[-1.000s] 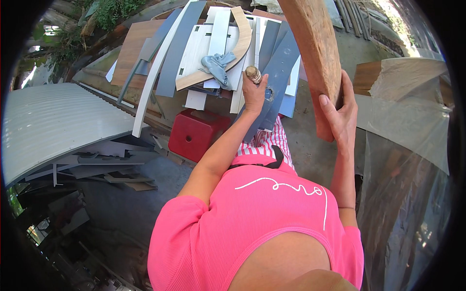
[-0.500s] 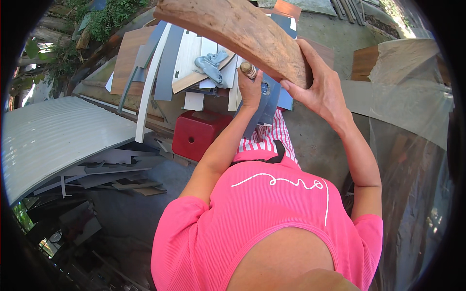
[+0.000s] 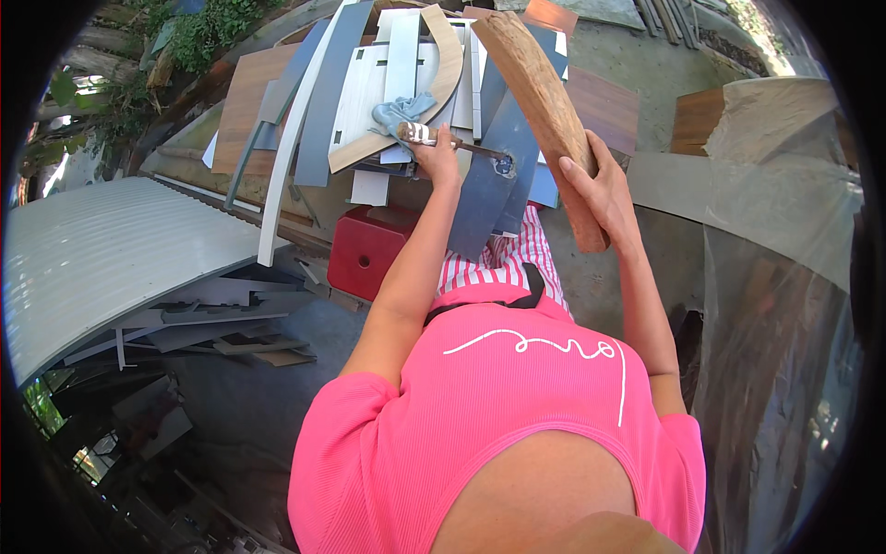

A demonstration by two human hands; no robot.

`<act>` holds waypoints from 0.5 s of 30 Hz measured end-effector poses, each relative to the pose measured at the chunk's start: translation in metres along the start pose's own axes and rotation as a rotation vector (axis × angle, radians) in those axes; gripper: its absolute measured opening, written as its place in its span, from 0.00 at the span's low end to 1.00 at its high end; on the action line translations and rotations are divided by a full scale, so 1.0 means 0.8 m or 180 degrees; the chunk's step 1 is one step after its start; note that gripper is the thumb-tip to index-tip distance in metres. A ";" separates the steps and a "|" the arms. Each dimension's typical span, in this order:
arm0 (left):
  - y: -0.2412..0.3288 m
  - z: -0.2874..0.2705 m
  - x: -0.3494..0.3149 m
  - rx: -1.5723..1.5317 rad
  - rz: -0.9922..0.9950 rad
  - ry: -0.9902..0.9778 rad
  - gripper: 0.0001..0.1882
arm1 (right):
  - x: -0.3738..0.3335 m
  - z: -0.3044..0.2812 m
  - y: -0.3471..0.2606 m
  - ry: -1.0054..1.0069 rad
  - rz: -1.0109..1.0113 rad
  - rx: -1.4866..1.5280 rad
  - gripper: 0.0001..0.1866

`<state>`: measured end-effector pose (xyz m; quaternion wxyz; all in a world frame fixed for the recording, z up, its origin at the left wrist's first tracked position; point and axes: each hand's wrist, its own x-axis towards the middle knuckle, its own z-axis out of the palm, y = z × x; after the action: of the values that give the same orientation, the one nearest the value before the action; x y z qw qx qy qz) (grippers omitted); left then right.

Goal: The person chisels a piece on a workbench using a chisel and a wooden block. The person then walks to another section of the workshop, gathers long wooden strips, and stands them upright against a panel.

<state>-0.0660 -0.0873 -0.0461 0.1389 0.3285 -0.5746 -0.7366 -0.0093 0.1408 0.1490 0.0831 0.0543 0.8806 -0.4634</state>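
Observation:
A thick, slightly curved wooden block (image 3: 535,102) stands slanting in my right hand (image 3: 604,198), which grips its near end, thumb on top and fingers round the side. My left hand (image 3: 437,159) is closed round a chisel (image 3: 420,135) with a brown and pale handle. Its thin shaft points right toward a rough, chipped hole (image 3: 504,165) in a dark blue-grey board (image 3: 484,198). Whether the tip touches the board I cannot tell. Close to the handle lies a crumpled light-blue cloth (image 3: 395,112), on a curved pale wooden strip (image 3: 360,150).
Boards in white, grey and brown (image 3: 254,102) are piled ahead. A red plastic stool (image 3: 367,254) stands left of my striped trousers. Corrugated sheeting (image 3: 120,254) covers offcuts (image 3: 221,319) at the left. Clear plastic sheeting (image 3: 775,351) hangs at the right.
The block has swung from lying across the top, above my left hand, to a steeper slant at the right, lower down. My left hand moved left, and the chisel's shaft now shows.

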 end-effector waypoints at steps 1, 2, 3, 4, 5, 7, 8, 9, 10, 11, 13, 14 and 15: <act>-0.003 -0.004 0.004 0.0002 -0.0002 -0.0006 0.36 | -0.005 -0.002 0.000 -0.0017 0.0110 0.0216 0.43; -0.002 -0.004 0.005 -0.0093 -0.0374 0.0075 0.35 | -0.009 -0.006 0.000 -0.0020 0.0225 0.0433 0.43; -0.001 -0.005 0.005 -0.0187 -0.0745 0.0158 0.34 | -0.014 -0.008 0.005 -0.0003 0.0232 0.0433 0.43; -0.002 -0.008 0.001 -0.0211 -0.0739 0.0163 0.31 | -0.018 -0.009 0.013 0.0056 0.0287 0.0432 0.43; 0.001 -0.011 -0.005 -0.0199 -0.0747 0.0136 0.31 | -0.023 -0.011 0.021 0.0126 0.0354 0.0436 0.43; 0.009 -0.012 -0.013 -0.0318 -0.0619 0.0062 0.31 | -0.030 -0.016 0.032 0.0225 0.0452 0.0454 0.43; 0.017 -0.011 -0.014 -0.0272 -0.0581 0.0023 0.32 | -0.034 -0.017 0.036 0.0285 0.0526 0.0472 0.43; 0.023 -0.007 -0.019 -0.0266 -0.0579 0.0018 0.32 | -0.037 -0.019 0.040 0.0289 0.0529 0.0479 0.43; 0.027 -0.001 -0.025 -0.0296 -0.0394 0.0023 0.33 | -0.040 -0.021 0.044 0.0336 0.0572 0.0564 0.43; 0.034 0.004 -0.031 -0.0337 -0.0199 0.0040 0.34 | -0.042 -0.022 0.047 0.0375 0.0599 0.0646 0.42; 0.024 0.004 -0.026 -0.0164 0.0164 0.0009 0.32 | -0.044 -0.019 0.054 0.0405 0.0618 0.0662 0.42; 0.026 0.008 -0.027 0.0021 0.0509 -0.0042 0.30 | -0.045 -0.017 0.058 0.0452 0.0662 0.0675 0.42; 0.027 0.011 -0.030 0.0018 0.0512 -0.0046 0.30 | -0.046 -0.017 0.059 0.0457 0.0660 0.0676 0.42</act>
<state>-0.0571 -0.0730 -0.0172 0.1925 0.2763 -0.6022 -0.7238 0.0339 0.1774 0.1258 0.0611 0.1862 0.8200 -0.5378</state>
